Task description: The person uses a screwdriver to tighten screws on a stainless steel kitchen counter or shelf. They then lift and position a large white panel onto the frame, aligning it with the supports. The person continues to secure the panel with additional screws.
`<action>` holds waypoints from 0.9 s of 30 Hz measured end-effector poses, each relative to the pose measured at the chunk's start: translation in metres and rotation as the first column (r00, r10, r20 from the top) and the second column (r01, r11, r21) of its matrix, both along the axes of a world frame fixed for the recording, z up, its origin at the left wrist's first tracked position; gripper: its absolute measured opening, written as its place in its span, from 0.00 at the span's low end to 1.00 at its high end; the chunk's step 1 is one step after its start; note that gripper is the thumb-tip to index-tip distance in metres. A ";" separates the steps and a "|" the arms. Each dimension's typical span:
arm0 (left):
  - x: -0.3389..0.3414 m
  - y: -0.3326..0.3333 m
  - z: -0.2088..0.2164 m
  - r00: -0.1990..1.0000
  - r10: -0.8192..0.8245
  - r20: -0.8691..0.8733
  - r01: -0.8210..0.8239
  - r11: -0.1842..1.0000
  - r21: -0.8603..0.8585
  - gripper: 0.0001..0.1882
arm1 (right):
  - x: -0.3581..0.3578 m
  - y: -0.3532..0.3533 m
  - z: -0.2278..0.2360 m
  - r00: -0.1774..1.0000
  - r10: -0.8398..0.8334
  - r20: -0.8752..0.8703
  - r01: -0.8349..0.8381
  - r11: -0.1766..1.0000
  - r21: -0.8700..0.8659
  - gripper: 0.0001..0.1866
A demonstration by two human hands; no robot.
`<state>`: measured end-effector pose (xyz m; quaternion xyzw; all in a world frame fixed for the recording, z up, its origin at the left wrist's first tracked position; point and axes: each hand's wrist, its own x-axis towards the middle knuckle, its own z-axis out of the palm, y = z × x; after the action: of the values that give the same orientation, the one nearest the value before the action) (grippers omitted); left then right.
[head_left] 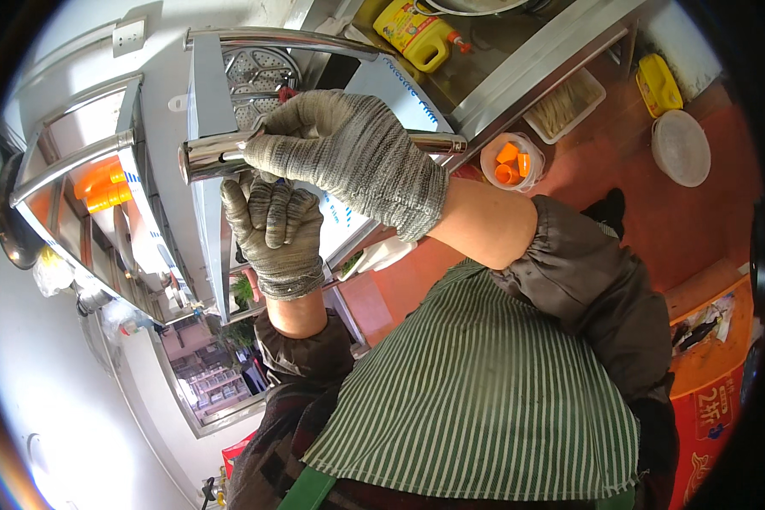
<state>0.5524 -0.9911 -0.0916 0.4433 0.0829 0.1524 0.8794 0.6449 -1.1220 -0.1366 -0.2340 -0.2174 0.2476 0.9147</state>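
Note:
A shiny metal post (206,159) of a steel shelf lies across the view in front of me. My right hand (357,161), in a grey knit glove, is closed at the post, thumb along it and fingers bent over it. Just below, my left hand (276,229), gloved alike, has its fingers curled in at the post's underside. Whatever those fingers hold is hidden. Beside both hands stands the shelf's flat panel (212,85), with film bearing blue print on its neighbouring surface. Behind the right fingers a small red thing and a perforated round steel disc (259,72) show.
Another steel rack (72,170) with orange items is at the left. At upper right sit a yellow jug (412,34), a tub of orange pieces (533,177), a white bin (567,106), a second yellow jug (657,85) and a round white lid (681,148). An orange container (714,340) stands lower right.

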 end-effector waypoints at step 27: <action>-0.009 -0.009 0.007 0.958 0.189 -0.216 -0.191 0.981 0.010 0.19 | 0.024 -0.005 0.022 0.587 -0.109 0.802 0.396 0.903 -0.167 0.15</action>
<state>0.5435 -0.9996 -0.0846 0.4423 0.2210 0.1867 0.8489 0.6690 -1.1265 -0.1142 -0.4952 -0.5095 0.0203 0.7034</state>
